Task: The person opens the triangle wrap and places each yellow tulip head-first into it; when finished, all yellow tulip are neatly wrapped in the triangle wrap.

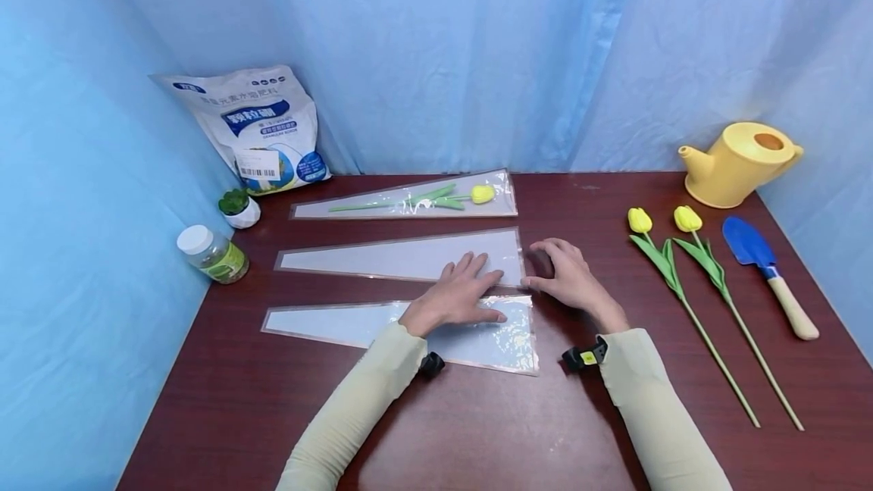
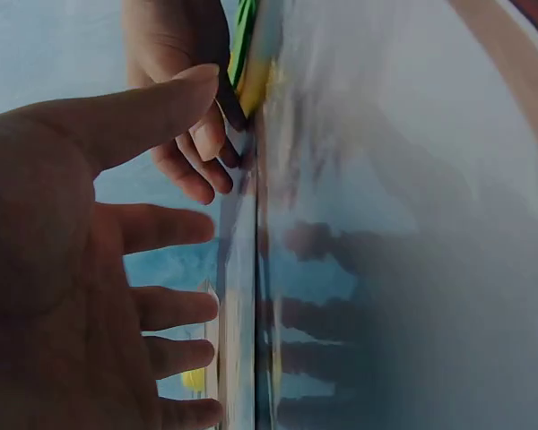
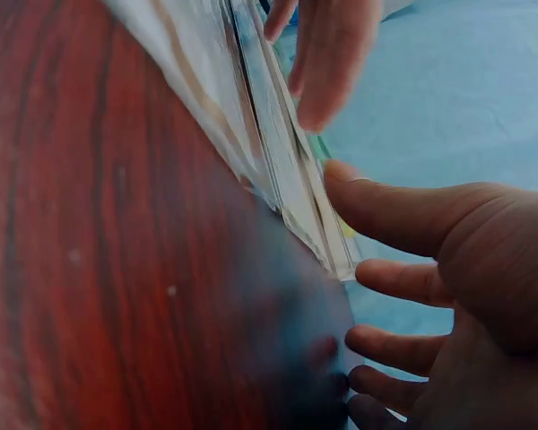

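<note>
My left hand [image 1: 467,294] spreads its fingers low over the right part of the middle clear tapered flower sleeve [image 1: 368,258], with its palm and thumb over the front sleeve [image 1: 320,320]. In the left wrist view, fingers [image 2: 175,228] reach out straight and apart above the glossy film. Beside the wide right end of the middle sleeve is my right hand [image 1: 566,275], fingers relaxed and slightly bent, thumb tip at the sleeve's corner. The right wrist view shows nothing between its thumb [image 3: 386,206] and fingers. Farther back, a third sleeve [image 1: 317,209] contains a yellow tulip [image 1: 481,194].
Two long-stemmed yellow tulips [image 1: 639,220] lie on the right, near a blue trowel [image 1: 749,241] and a yellow watering can [image 1: 726,169]. At the left stand a white fertilizer bag [image 1: 255,127], a small potted plant [image 1: 240,211] and a lidded jar [image 1: 217,256]. Blue curtains surround the table.
</note>
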{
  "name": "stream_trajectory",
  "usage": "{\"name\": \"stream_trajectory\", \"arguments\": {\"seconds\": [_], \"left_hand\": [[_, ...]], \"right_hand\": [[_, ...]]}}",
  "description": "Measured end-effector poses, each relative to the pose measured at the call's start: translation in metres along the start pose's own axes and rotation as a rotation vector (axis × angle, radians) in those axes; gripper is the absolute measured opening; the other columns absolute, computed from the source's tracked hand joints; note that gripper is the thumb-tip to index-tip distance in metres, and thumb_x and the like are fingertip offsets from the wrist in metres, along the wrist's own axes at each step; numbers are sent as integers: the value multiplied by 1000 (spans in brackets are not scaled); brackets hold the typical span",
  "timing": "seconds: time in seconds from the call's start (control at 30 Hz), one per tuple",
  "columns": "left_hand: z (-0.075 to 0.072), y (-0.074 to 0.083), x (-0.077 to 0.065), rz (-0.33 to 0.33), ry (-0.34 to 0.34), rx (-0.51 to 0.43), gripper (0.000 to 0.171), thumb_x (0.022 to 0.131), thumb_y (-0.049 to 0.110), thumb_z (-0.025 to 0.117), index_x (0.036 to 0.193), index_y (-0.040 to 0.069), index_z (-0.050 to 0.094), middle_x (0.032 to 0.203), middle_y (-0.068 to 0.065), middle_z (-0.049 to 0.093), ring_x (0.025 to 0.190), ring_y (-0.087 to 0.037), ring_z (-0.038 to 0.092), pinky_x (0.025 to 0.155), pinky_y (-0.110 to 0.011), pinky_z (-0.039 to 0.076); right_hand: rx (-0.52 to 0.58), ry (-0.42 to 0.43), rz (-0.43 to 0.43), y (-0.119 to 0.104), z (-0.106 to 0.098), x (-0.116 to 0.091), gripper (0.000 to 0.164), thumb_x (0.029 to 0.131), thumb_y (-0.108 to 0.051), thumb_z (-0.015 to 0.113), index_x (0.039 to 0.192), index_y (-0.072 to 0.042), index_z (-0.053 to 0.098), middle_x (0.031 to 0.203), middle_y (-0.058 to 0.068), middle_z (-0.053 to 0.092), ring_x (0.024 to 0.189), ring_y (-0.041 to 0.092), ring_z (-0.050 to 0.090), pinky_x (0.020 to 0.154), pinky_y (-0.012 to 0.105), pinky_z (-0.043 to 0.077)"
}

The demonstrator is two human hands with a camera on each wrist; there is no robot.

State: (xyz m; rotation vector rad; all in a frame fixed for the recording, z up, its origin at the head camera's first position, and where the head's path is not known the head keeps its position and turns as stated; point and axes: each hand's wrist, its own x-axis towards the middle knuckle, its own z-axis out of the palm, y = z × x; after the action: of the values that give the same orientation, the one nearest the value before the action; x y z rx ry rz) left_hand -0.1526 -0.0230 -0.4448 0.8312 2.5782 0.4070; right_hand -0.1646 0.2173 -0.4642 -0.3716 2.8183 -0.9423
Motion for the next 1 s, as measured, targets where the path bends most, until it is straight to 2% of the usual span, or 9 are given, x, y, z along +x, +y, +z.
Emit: {"name": "stream_trajectory", "arguments": {"seconds": [0.17, 0.43, 0.67, 0.87, 1.0], "left_hand": [[3, 0, 0, -8, -53, 44, 74, 94, 57, 59, 156, 25, 35, 170, -13, 13, 158, -35, 11, 125, -59, 20], [4, -1, 1, 11, -38, 105, 70, 93, 59, 59, 154, 32, 38, 169, -13, 18, 156, -37, 17, 122, -59, 26], [4, 1, 2, -1, -41, 110, 70, 93, 59, 59, 155, 33, 38, 169, -13, 17, 157, -37, 17, 122, -60, 27], [5, 1, 3, 3, -34, 121, 68, 93, 59, 58, 154, 35, 38, 168, -13, 19, 156, -36, 18, 122, -59, 28], [4, 1, 2, 3, -30, 127, 68, 93, 59, 59, 154, 35, 38, 168, -13, 20, 156, -37, 20, 120, -59, 30]], "right_hand": [[-74, -20, 28, 2, 3, 1, 65, 88, -35, 76, 139, -4, 52, 153, 28, 35, 142, 53, 25, 106, 72, 26], [-121, -7, 35, 1, 4, 4, 62, 86, -34, 78, 136, -5, 55, 155, 27, 32, 142, 52, 23, 102, 69, 28], [-145, 18, 84, -4, 6, 13, 62, 84, -38, 79, 133, -6, 56, 154, 25, 34, 142, 50, 25, 103, 68, 29], [-159, 28, 118, -10, 9, 16, 52, 89, -35, 74, 128, -5, 58, 151, 25, 37, 138, 49, 29, 104, 66, 31], [-106, 34, 74, -12, 11, 17, 42, 93, -32, 69, 123, -3, 62, 141, 25, 44, 128, 47, 38, 101, 64, 36]]}}
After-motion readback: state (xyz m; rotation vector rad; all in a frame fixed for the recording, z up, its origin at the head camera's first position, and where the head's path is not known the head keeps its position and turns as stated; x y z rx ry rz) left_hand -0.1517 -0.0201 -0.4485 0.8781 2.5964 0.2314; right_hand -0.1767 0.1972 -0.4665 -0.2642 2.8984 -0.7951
